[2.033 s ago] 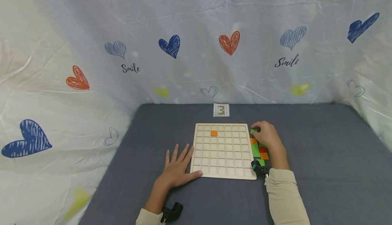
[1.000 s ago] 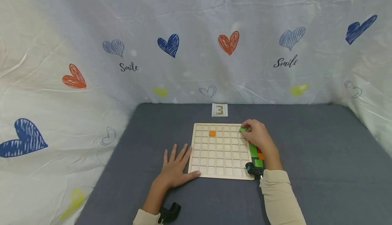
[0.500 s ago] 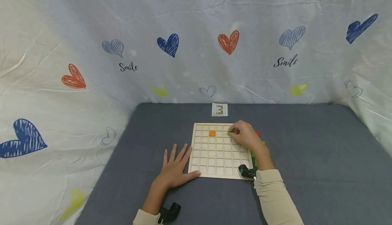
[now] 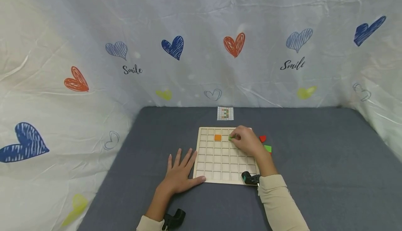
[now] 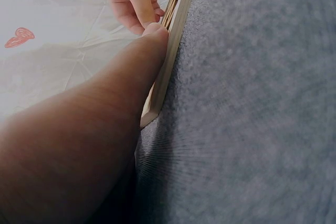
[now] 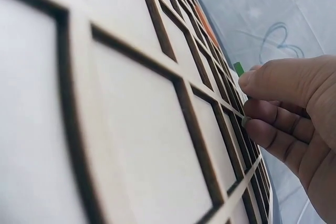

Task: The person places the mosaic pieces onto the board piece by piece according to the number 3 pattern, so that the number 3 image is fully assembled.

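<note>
A pale wooden grid board lies on the dark cloth. One orange square tile sits in a cell of its second row. My right hand is over the upper right part of the board and pinches a green tile between thumb and fingertips; in the right wrist view only a corner of the green tile shows. My left hand rests with fingers spread at the board's lower left, its thumb on the corner, as the left wrist view also shows the thumb on the edge.
Right of the board lie a red piece and a green tile; other pieces there are partly hidden by my right arm. A small printed pattern card lies behind the board. A white curtain with hearts hangs beyond the table.
My right hand took a green tile from the pieces at the right and carried it left over the board. More of the loose pieces are covered by the arm. My left hand stays in place.
</note>
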Demonstrator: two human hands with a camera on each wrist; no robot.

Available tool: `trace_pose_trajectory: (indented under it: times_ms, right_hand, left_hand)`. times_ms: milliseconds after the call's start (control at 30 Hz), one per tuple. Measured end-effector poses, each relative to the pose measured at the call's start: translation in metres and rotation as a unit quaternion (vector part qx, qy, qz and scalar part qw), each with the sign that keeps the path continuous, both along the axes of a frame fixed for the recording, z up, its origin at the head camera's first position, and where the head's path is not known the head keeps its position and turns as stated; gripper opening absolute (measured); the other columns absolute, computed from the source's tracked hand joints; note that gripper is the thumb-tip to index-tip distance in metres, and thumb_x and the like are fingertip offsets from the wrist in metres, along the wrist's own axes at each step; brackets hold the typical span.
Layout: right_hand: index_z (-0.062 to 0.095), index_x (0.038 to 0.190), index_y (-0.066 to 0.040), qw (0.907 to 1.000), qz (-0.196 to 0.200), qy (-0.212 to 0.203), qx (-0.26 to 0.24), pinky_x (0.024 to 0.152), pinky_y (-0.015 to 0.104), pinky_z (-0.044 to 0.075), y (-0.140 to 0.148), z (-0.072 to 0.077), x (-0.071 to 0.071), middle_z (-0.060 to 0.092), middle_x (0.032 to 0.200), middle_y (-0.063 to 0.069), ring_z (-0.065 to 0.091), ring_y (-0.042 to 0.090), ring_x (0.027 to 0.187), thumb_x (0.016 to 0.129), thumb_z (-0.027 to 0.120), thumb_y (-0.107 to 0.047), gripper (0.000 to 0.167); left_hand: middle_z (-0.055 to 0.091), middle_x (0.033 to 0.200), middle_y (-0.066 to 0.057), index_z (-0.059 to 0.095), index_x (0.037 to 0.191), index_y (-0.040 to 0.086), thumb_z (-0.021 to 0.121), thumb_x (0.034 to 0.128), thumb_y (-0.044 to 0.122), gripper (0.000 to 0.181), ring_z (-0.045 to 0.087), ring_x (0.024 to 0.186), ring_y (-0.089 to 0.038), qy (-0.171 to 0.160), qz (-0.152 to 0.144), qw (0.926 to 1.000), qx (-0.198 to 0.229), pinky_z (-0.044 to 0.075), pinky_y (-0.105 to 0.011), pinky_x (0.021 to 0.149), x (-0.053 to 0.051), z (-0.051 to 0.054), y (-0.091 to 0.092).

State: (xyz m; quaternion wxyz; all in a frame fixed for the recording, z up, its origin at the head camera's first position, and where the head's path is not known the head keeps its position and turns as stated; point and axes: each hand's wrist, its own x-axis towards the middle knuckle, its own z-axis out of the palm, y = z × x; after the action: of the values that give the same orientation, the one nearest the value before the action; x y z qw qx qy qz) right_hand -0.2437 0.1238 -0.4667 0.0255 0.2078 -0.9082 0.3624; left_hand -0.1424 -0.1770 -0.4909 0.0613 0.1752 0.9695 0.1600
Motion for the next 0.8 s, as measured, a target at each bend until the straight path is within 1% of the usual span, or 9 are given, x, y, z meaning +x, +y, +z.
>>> trace_pose_trajectory:
  times_ms: [33,100,200,333,433,533,633,700,800]
  right_hand:
    - [0.077,0.097,-0.006,1.0,0.003,-0.002,0.002,0.074,0.041,0.049,-0.001,0.0,0.0,0.063,0.099,0.007,0.054,0.017,0.076,0.09,0.072,-0.004,0.008]
    - [0.077,0.096,-0.006,0.9999,0.01,-0.004,0.005,0.068,0.037,0.048,-0.003,-0.001,-0.001,0.063,0.1,0.007,0.053,0.017,0.076,0.091,0.071,-0.003,0.008]
    - [0.077,0.095,-0.005,0.9998,0.018,0.0,0.01,0.067,0.034,0.046,-0.006,-0.002,-0.001,0.062,0.098,0.006,0.051,0.017,0.075,0.091,0.07,-0.001,0.01]
    - [0.077,0.094,-0.004,0.9995,0.029,0.011,0.011,0.067,0.035,0.046,-0.011,-0.002,-0.001,0.062,0.096,0.007,0.051,0.017,0.074,0.09,0.068,0.002,0.011]
    - [0.076,0.094,-0.002,0.9992,0.037,0.016,0.007,0.07,0.037,0.048,-0.015,-0.001,0.0,0.064,0.099,0.009,0.055,0.019,0.077,0.089,0.067,0.004,0.012]
    - [0.077,0.096,0.0,0.9987,0.047,0.023,0.002,0.077,0.04,0.052,-0.018,-0.001,0.001,0.067,0.105,0.012,0.062,0.025,0.088,0.088,0.066,0.007,0.015]
    - [0.077,0.098,0.001,0.998,0.054,0.031,0.006,0.083,0.042,0.053,-0.019,-0.001,0.001,0.068,0.109,0.013,0.065,0.029,0.098,0.088,0.064,0.008,0.018]
    - [0.077,0.097,0.001,0.998,0.052,0.033,0.011,0.081,0.041,0.053,-0.02,-0.001,0.001,0.068,0.108,0.013,0.064,0.029,0.097,0.088,0.063,0.009,0.019]
    - [0.077,0.095,-0.002,0.9989,0.039,0.023,0.011,0.077,0.039,0.051,-0.02,-0.001,0.001,0.066,0.106,0.01,0.061,0.025,0.089,0.089,0.063,0.008,0.018]
  left_hand:
    - [0.016,0.167,-0.006,0.021,0.163,0.021,0.05,0.0872,0.079,0.099,-0.002,0.151,-0.041,0.001,-0.001,1.0,0.003,-0.006,-0.067,0.113,0.0,-0.001,0.0]
    - [0.015,0.167,-0.006,0.02,0.163,0.021,0.049,0.0873,0.079,0.1,-0.003,0.151,-0.04,0.001,-0.003,1.0,0.004,-0.007,-0.067,0.113,0.0,-0.002,-0.001]
    - [0.016,0.167,-0.007,0.02,0.163,0.02,0.05,0.0875,0.078,0.1,-0.003,0.151,-0.041,0.001,-0.003,1.0,0.007,-0.008,-0.067,0.113,0.0,-0.003,-0.001]
    - [0.016,0.167,-0.006,0.021,0.163,0.02,0.051,0.0873,0.078,0.099,-0.003,0.151,-0.041,-0.002,0.001,1.0,0.004,-0.007,-0.067,0.113,0.0,-0.002,0.0]
    - [0.016,0.166,-0.005,0.021,0.162,0.021,0.051,0.0872,0.078,0.099,-0.002,0.151,-0.04,-0.001,0.004,1.0,-0.002,-0.006,-0.067,0.113,0.0,-0.001,0.001]
    - [0.017,0.166,-0.005,0.022,0.162,0.021,0.051,0.0871,0.078,0.099,-0.002,0.151,-0.04,0.001,0.005,1.0,-0.002,-0.006,-0.067,0.113,0.0,0.0,0.001]
    - [0.017,0.166,-0.006,0.022,0.162,0.02,0.052,0.0869,0.078,0.099,-0.001,0.151,-0.04,0.002,0.005,1.0,-0.001,-0.006,-0.067,0.113,0.0,0.001,0.001]
    - [0.018,0.166,-0.007,0.023,0.162,0.019,0.052,0.0869,0.077,0.099,0.0,0.151,-0.041,0.005,0.004,1.0,0.001,-0.006,-0.067,0.113,0.001,0.001,0.001]
    - [0.019,0.166,-0.008,0.024,0.162,0.018,0.052,0.0871,0.077,0.099,0.001,0.151,-0.042,0.01,0.001,0.9999,0.001,-0.005,-0.068,0.113,0.001,0.0,0.001]
